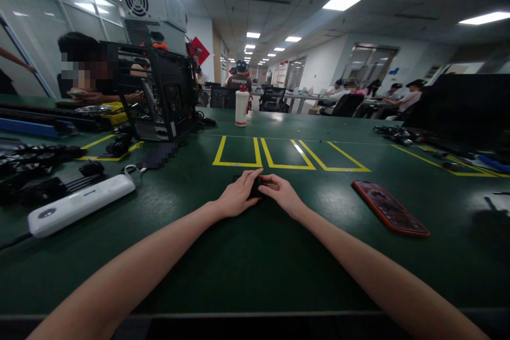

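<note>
Left hand [239,194] clasped over small black object [255,188]; right hand [282,192] pinching its side; hands together, well in from near edge of green table [255,260].

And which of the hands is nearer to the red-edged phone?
Right. The right hand is left of the phone, apart from it; the left hand is farther left, on a black object.
</note>
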Demonstrator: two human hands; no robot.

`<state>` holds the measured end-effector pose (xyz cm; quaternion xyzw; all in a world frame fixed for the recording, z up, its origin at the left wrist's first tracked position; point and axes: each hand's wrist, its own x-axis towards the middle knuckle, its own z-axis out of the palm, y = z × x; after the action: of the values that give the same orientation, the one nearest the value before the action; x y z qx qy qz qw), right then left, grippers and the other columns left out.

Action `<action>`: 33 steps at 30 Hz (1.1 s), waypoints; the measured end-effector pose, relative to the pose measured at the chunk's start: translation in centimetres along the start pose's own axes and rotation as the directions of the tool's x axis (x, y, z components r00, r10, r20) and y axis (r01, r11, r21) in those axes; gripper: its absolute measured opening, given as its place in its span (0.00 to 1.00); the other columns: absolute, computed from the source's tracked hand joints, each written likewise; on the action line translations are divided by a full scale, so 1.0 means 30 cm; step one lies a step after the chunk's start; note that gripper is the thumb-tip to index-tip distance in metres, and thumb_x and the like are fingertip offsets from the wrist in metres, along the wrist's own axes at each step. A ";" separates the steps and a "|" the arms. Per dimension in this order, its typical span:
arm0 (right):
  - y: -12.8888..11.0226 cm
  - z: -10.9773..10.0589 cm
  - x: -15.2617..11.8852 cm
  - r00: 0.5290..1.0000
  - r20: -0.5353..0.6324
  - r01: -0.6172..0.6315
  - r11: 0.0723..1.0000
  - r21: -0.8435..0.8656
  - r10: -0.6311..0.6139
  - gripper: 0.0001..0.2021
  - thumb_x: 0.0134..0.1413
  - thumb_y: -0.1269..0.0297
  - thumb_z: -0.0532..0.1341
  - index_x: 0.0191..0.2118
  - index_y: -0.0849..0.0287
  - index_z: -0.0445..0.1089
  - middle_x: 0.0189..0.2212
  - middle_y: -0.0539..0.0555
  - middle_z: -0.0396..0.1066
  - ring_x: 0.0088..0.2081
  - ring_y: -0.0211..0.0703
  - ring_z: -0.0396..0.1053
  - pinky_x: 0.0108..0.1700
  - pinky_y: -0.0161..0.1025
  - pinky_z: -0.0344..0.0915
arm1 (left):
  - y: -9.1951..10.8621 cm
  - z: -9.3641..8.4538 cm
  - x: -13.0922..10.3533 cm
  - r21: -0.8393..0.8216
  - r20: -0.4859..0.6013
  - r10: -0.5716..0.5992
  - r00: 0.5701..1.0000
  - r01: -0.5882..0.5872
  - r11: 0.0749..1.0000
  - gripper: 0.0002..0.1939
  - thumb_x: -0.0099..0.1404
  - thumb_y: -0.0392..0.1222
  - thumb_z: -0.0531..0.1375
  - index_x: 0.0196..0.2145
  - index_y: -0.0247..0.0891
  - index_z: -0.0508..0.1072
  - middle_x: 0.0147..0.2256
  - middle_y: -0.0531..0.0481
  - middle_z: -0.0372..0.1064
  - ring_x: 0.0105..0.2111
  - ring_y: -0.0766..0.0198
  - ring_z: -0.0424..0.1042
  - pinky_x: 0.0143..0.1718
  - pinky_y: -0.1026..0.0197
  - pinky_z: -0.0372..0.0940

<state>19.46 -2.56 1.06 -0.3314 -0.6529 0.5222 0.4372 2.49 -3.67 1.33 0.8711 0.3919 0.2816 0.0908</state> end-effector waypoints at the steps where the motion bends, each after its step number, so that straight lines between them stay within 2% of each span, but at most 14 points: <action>1: -0.002 0.000 -0.002 1.000 0.022 0.002 1.000 0.003 -0.002 0.15 0.40 0.66 0.62 0.39 0.57 0.63 0.38 0.52 0.67 0.41 0.42 0.67 0.45 0.44 0.63 | 0.001 -0.001 0.000 -0.001 0.003 0.000 1.000 0.000 1.000 0.36 0.57 0.42 0.56 0.56 0.47 0.38 0.51 0.45 0.48 0.48 0.54 0.59 0.39 0.52 0.65; 6: 0.000 0.002 -0.007 0.998 0.006 0.059 0.998 -0.025 -0.059 0.15 0.37 0.67 0.64 0.36 0.56 0.64 0.36 0.50 0.67 0.41 0.42 0.66 0.43 0.42 0.64 | 0.002 -0.004 -0.004 0.000 -0.003 -0.004 1.000 0.004 1.000 0.33 0.56 0.42 0.56 0.55 0.45 0.42 0.51 0.45 0.49 0.47 0.55 0.59 0.42 0.51 0.64; 11: 0.005 0.002 0.001 0.998 -0.049 0.039 0.999 -0.015 -0.040 0.11 0.42 0.63 0.61 0.35 0.58 0.65 0.34 0.50 0.67 0.36 0.38 0.67 0.43 0.41 0.63 | 0.006 -0.008 -0.007 -0.005 -0.009 -0.003 1.000 0.003 1.000 0.32 0.56 0.42 0.56 0.54 0.45 0.43 0.51 0.45 0.49 0.47 0.56 0.60 0.42 0.50 0.63; 14: 0.005 0.000 0.004 0.997 -0.069 0.016 1.000 -0.027 -0.018 0.14 0.41 0.64 0.62 0.37 0.58 0.64 0.36 0.51 0.66 0.38 0.39 0.67 0.44 0.42 0.63 | 0.008 -0.010 -0.006 -0.005 -0.007 0.002 1.000 -0.002 1.000 0.31 0.56 0.42 0.56 0.54 0.44 0.43 0.50 0.45 0.49 0.47 0.55 0.59 0.41 0.51 0.64; 17: 0.004 -0.001 0.003 0.999 -0.037 0.003 0.999 -0.032 -0.004 0.14 0.41 0.65 0.62 0.38 0.57 0.63 0.37 0.51 0.66 0.40 0.40 0.67 0.44 0.42 0.63 | 0.007 -0.009 -0.005 -0.003 -0.007 0.005 1.000 -0.005 1.000 0.32 0.56 0.42 0.56 0.54 0.44 0.43 0.51 0.45 0.49 0.48 0.55 0.59 0.41 0.51 0.64; 21: -0.001 -0.001 -0.005 0.998 0.013 0.062 0.997 -0.047 -0.062 0.15 0.37 0.68 0.64 0.35 0.56 0.63 0.36 0.49 0.65 0.40 0.40 0.67 0.42 0.41 0.64 | 0.000 -0.001 -0.005 -0.002 -0.009 0.008 1.000 -0.008 1.000 0.31 0.56 0.42 0.56 0.54 0.43 0.43 0.51 0.44 0.49 0.47 0.55 0.59 0.41 0.51 0.64; 28: -0.001 0.004 -0.008 0.998 -0.028 0.057 0.998 -0.012 -0.057 0.10 0.42 0.64 0.61 0.34 0.57 0.63 0.35 0.50 0.66 0.37 0.38 0.67 0.44 0.42 0.63 | 0.001 -0.001 -0.003 -0.009 -0.022 0.020 1.000 -0.020 1.000 0.31 0.56 0.42 0.56 0.54 0.43 0.44 0.50 0.44 0.49 0.48 0.56 0.58 0.42 0.51 0.63; 33: -0.003 0.002 -0.006 1.000 -0.005 0.016 1.000 0.018 -0.016 0.15 0.41 0.66 0.62 0.38 0.57 0.62 0.39 0.51 0.65 0.42 0.41 0.66 0.46 0.43 0.62 | 0.005 -0.003 -0.004 -0.007 -0.004 -0.001 1.000 0.001 1.000 0.31 0.56 0.42 0.55 0.54 0.43 0.43 0.50 0.44 0.49 0.47 0.56 0.59 0.40 0.52 0.64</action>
<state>19.47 -2.77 1.10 -0.3237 -0.6497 0.5237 0.4459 2.46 -3.87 1.42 0.8701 0.3915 0.2846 0.0934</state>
